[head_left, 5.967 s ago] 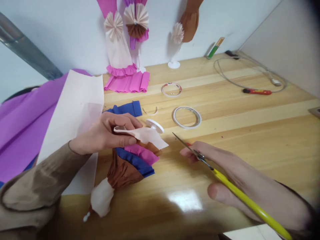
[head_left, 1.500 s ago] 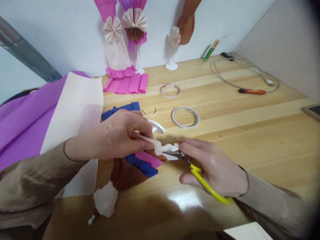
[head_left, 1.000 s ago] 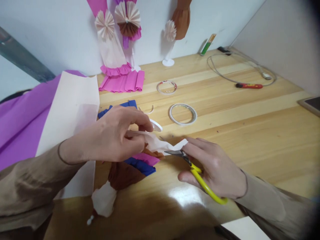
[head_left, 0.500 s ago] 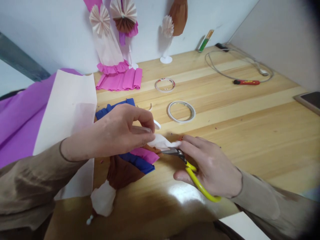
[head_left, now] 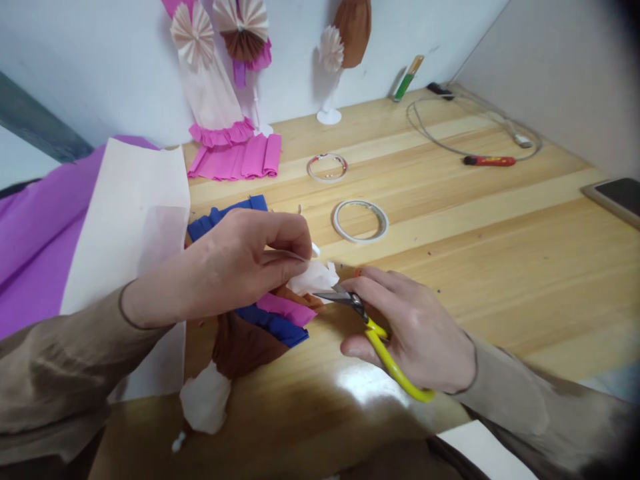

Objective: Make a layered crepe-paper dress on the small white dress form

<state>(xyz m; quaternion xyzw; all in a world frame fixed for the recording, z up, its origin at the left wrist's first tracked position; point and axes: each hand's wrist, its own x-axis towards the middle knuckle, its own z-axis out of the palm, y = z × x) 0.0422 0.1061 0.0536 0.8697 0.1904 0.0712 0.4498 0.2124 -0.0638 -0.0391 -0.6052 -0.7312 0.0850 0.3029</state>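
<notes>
My left hand (head_left: 235, 263) pinches a small white piece of crepe paper (head_left: 311, 277) between thumb and fingers, above the middle of the table. In my right hand (head_left: 407, 327) are scissors with yellow handles (head_left: 393, 365). Their blades stand apart at the lower right edge of the white piece. Beneath my left hand lie a pink strip (head_left: 287, 309), a blue strip (head_left: 273, 327) and a brown crepe paper piece (head_left: 245, 347). A cream scrap (head_left: 206, 400) sits at the brown piece's lower end. Fingers of my left hand hide part of the white piece.
Cream paper (head_left: 130, 200) and purple paper (head_left: 45, 220) cover the left side. Two rolls of tape (head_left: 361, 239) (head_left: 327, 179) lie behind my hands. Pleated pink paper (head_left: 237, 160) lies at the back, near paper figures. A cable (head_left: 425, 137), red-handled tool (head_left: 493, 161) and phone (head_left: 620, 197) are right.
The scissors and my right hand have shifted slightly left. The white piece's right end, earlier stretched to my right fingers, now stands free with a ragged edge.
</notes>
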